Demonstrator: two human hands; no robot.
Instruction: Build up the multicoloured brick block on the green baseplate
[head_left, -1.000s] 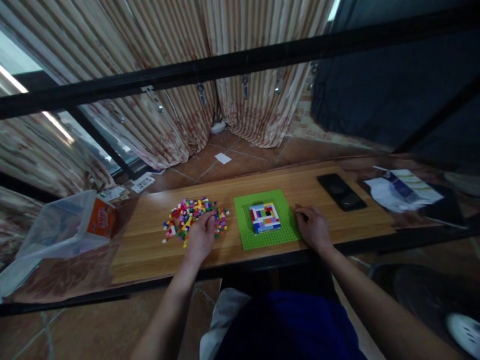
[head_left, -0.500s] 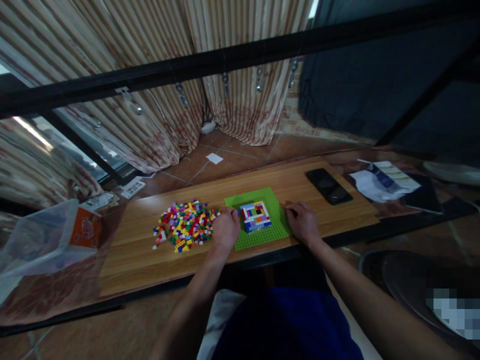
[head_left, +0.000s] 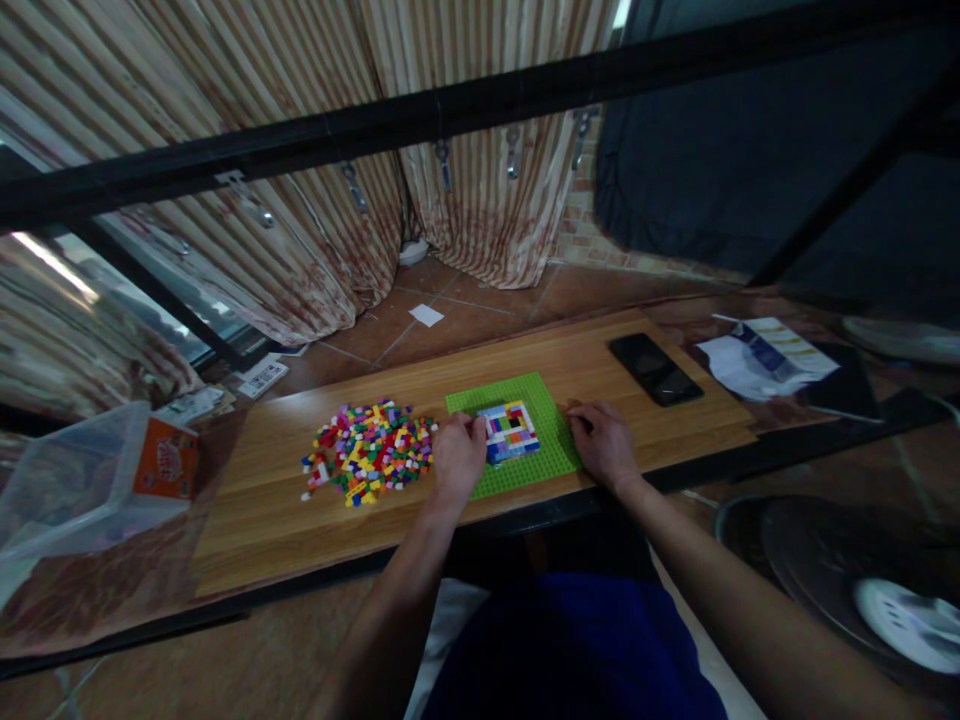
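Note:
A green baseplate (head_left: 536, 400) lies on the wooden table (head_left: 277, 500), with a small square build of coloured bricks (head_left: 510, 432) on it. My left hand (head_left: 459, 455) rests over the plate's left edge, its fingertips pinched at the left side of the build; whatever they hold is too small to see. My right hand (head_left: 604, 445) lies curled on the table at the plate's right edge, touching it. A heap of small loose bricks (head_left: 367, 450) in many colours sits left of the plate.
A black phone (head_left: 654, 368) lies at the table's far right, papers (head_left: 765, 352) and a dark flat thing beyond it. A clear plastic bag with an orange box (head_left: 161, 458) sits at the left end. A black bar (head_left: 450, 110) crosses overhead. Striped curtains hang behind.
My left hand left the heap of loose bricks and moved right to the build on the green plate. My right hand stayed at the plate's right edge.

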